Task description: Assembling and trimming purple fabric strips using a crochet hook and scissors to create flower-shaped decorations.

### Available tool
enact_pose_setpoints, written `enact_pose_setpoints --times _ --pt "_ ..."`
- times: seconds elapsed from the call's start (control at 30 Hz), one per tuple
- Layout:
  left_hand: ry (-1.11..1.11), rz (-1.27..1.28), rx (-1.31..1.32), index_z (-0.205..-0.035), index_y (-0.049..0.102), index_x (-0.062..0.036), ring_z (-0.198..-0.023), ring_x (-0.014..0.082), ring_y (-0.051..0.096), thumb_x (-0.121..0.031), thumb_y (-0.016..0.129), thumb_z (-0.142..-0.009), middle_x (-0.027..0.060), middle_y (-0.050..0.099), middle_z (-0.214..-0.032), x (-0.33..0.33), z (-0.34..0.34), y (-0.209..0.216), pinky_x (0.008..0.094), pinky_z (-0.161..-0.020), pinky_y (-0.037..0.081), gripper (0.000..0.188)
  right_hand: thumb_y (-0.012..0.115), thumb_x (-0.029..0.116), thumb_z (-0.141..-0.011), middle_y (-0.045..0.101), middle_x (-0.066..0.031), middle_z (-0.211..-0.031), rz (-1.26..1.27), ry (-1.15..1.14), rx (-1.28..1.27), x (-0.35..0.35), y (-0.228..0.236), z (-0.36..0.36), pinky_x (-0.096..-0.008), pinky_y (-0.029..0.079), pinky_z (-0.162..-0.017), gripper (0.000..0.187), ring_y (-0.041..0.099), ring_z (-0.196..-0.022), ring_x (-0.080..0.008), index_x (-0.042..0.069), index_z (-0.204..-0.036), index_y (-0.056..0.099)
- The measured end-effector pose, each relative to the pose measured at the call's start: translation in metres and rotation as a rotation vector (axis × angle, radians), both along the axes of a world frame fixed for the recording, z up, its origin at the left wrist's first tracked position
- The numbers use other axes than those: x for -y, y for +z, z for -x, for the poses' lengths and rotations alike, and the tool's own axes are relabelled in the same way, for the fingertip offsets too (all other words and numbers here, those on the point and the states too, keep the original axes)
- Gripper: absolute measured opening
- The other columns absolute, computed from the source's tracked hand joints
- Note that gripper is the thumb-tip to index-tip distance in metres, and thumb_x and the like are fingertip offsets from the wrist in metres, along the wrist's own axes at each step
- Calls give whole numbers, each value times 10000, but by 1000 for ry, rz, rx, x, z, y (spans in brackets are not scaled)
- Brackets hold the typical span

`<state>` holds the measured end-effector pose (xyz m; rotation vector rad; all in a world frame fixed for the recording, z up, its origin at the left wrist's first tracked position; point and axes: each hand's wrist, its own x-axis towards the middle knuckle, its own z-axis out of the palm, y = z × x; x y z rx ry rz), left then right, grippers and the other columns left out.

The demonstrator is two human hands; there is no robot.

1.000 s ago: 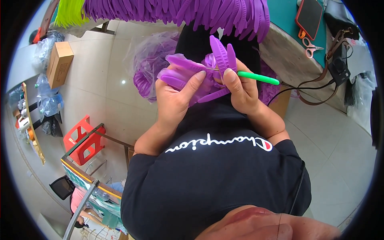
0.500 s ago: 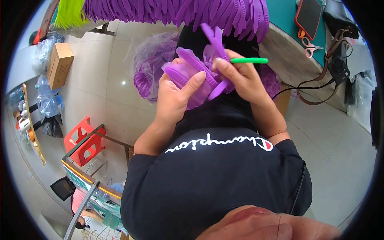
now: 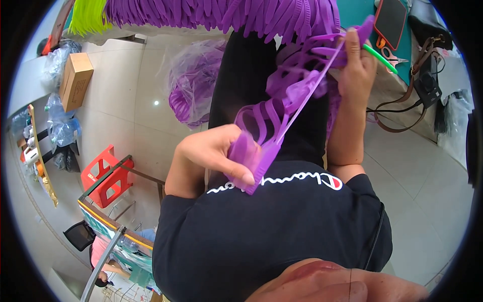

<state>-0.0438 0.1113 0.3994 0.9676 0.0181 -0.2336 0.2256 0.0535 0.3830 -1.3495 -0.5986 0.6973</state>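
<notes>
My left hand (image 3: 209,151) is closed round soft purple rubber straps (image 3: 265,163), held low in front of my black shirt. From them a thin purple strip (image 3: 313,91) runs taut, up and to the right, to my right hand (image 3: 355,73). That hand is raised beside the table edge, closed on purple rubber pieces and a slim green stick (image 3: 381,59), which points out to the right. A purple sheet with slot-shaped holes (image 3: 259,118) hangs loosely between the hands, over my legs; it is partly smeared by motion.
Many purple straps (image 3: 216,15) hang over the table edge, with lime-green ones (image 3: 88,17) at left. A clear bag of purple scraps (image 3: 193,88) is on the floor. Scissors (image 3: 392,59) and a phone (image 3: 390,22) lie at right. A red stool (image 3: 106,176) and carton (image 3: 75,82) stand left.
My hands have moved apart: the right up and to the right with the green stick, the left down toward my chest. The purple rubber between them is now stretched out.
</notes>
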Motion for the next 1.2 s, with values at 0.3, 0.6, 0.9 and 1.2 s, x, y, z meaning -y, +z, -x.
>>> enact_pose_setpoints --times 0.3,0.6,0.9,1.2 --pt "1210 -35 -279 -863 608 -13 -647 127 619 -121 654 -851 68 647 -728 15 -36 -15 256 -629 490 118 385 333 -993 411 -4 -688 -259 32 -266 24 -10 27 -238 258 -465 344 342 -529 -95 61 -797 458" --pt "1279 -240 -236 -865 602 -6 -665 108 622 -116 634 -876 66 659 -741 25 -46 -5 234 -634 492 115 626 178 -869 529 -87 -674 -486 614 722 29 -14 71 -303 421 -463 211 539 -560 -213 1 -797 538" --pt "1284 -287 -189 -878 605 -10 -668 101 618 -110 641 -872 54 660 -752 29 -43 -5 227 -625 487 106 757 195 -692 561 -86 -807 -404 624 813 32 -14 71 -322 457 -511 282 577 -605 -246 52 -855 578" --pt "1261 -630 -216 -903 612 7 -672 88 607 -94 646 -865 49 657 -759 29 -37 -2 222 -636 475 114 588 149 -891 582 -103 -756 10 767 372 34 8 75 -314 440 -578 191 570 -638 -221 -17 -986 592"
